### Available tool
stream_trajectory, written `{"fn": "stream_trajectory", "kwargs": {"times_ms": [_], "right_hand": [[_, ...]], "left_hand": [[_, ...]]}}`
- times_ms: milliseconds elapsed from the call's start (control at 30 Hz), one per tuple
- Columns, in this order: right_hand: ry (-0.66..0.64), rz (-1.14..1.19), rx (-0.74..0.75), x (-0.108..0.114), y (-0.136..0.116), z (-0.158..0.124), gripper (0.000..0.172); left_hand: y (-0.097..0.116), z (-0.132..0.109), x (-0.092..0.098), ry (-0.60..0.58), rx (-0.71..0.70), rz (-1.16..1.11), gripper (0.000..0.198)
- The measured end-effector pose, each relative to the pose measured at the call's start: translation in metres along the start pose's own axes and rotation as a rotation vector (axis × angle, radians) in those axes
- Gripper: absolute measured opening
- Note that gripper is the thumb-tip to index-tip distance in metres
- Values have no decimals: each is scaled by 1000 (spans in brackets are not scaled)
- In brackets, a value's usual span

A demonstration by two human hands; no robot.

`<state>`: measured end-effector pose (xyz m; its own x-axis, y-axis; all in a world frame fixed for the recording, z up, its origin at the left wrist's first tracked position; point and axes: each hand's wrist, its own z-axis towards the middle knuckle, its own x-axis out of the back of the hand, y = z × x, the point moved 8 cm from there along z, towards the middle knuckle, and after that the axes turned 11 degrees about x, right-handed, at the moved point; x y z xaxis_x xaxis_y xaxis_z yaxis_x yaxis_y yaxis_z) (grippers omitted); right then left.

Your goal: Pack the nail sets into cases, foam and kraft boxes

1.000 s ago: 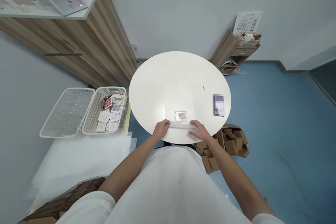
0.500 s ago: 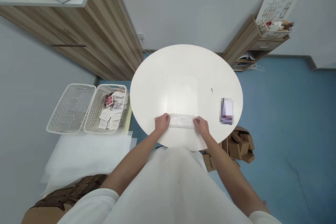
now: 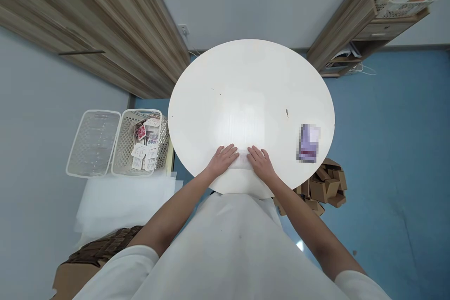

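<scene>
A round white table (image 3: pixel 246 79) stands in front of me. Near its front edge lies a small whitish wrapped packet (image 3: pixel 242 159), mostly covered by my hands. My left hand (image 3: pixel 222 158) lies flat on the packet's left part with fingers stretched out. My right hand (image 3: pixel 260 161) lies flat on its right part, fingers also extended. The two hands almost touch over the packet. What is inside the packet is hidden.
A small purple-and-white card (image 3: pixel 309 142) lies at the table's right edge. Two white mesh baskets (image 3: pixel 116 143) stand to the left, the right one holding several small packets. Folded cardboard boxes (image 3: pixel 325 187) lie on the blue floor. Wooden cabinets (image 3: pixel 116 47) flank the table.
My hands moved from the ends of the wrapped strip toward its middle and flattened out on it. A small clear packet seen a second ago is covered. The view shifted closer.
</scene>
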<state>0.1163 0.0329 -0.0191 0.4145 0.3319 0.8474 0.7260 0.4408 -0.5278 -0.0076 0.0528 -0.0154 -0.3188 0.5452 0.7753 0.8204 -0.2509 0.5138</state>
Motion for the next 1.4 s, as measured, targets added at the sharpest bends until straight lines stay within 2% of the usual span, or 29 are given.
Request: {"fn": "stream_trajectory", "kwargs": {"times_ms": [100,233,333,433,600,733,933,1067,1200,1400], "right_hand": [[-29,-47,42,5,-7,2,28],[-98,-186,36,2,-14,3,45],[-134,-267,5,-2,-21,2,46],[-146,-293,-5,-5,-35,-6,41],[-211,-232,-9,-17,-57,-32,27],[-171,-201,23,-17,-66,-45,24],[-28,-176,16,1,-59,-38,22],[-74,-110,-48,6,-47,-31,27],[-103,27,-113,7,-36,-26,29],[-69,321,-269,7,-11,-21,30]], "left_hand": [[13,1,4,6,-75,126,44],[27,2,2,48,-105,323,49],[32,-1,-2,89,-98,404,44],[34,-11,-7,89,-107,398,38],[32,-38,-19,22,-107,315,42],[29,-51,-21,18,-75,227,39],[27,-46,-10,36,-30,142,27],[18,-37,-9,-45,60,94,32],[8,-29,-3,-154,66,-113,32],[-14,-15,7,-175,132,-224,25]]}}
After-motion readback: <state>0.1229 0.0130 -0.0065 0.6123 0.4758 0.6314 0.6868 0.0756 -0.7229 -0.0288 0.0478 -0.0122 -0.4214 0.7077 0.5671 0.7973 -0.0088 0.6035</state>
